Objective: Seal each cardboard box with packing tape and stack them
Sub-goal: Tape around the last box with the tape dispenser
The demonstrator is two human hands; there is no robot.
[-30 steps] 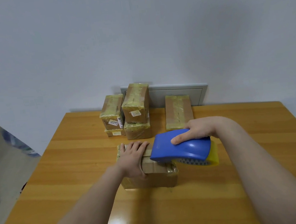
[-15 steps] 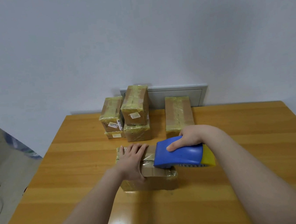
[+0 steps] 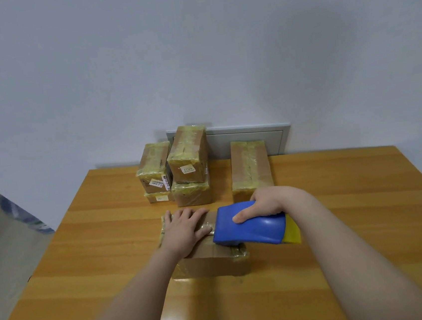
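A brown cardboard box (image 3: 211, 264) with tape on its top lies in the middle of the wooden table (image 3: 111, 261). My left hand (image 3: 184, 230) presses flat on the box's left part, fingers straight. My right hand (image 3: 267, 202) grips a blue tape dispenser (image 3: 251, 230) with a yellow tape roll at its right end. The dispenser's left end sits on the box's top, close to my left fingertips.
Near the far table edge stand two stacks of taped boxes (image 3: 187, 157) at the left and a single long taped box (image 3: 249, 167) at the right, just behind my right hand. A grey panel (image 3: 267, 138) is on the wall behind.
My right hand has drawn the dispenser leftwards and down onto the box top, towards my left hand. My left hand stays pressed on the box.
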